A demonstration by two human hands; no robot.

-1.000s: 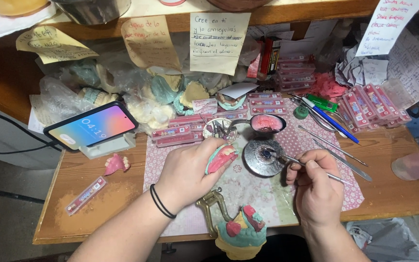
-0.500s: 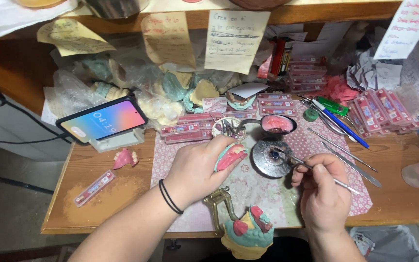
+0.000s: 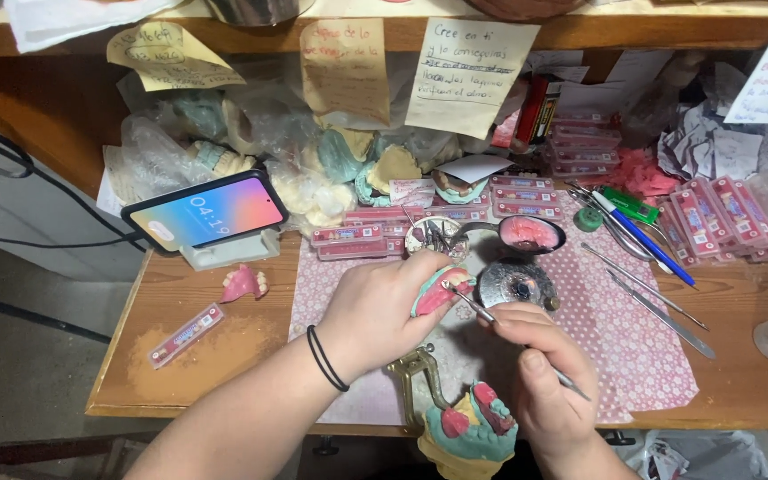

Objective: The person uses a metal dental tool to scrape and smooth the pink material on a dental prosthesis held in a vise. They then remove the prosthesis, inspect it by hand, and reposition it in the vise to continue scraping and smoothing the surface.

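My left hand grips a pink and green denture model above a patterned pink cloth. My right hand holds a thin metal tool like a pen, its tip touching the teeth of the model. Just beyond the tip stands a small round metal burner. A spoon-shaped dish of pink wax lies behind it. A second model on a brass articulator sits at the table's near edge.
A phone leans on a stand at left, a loose pink denture beside it. Flat boxes of teeth, plaster casts, metal instruments and pens crowd the back. Paper notes hang from the shelf.
My right hand has brought the tool from the burner over to the model in my left hand. The view has shifted a little to the right.
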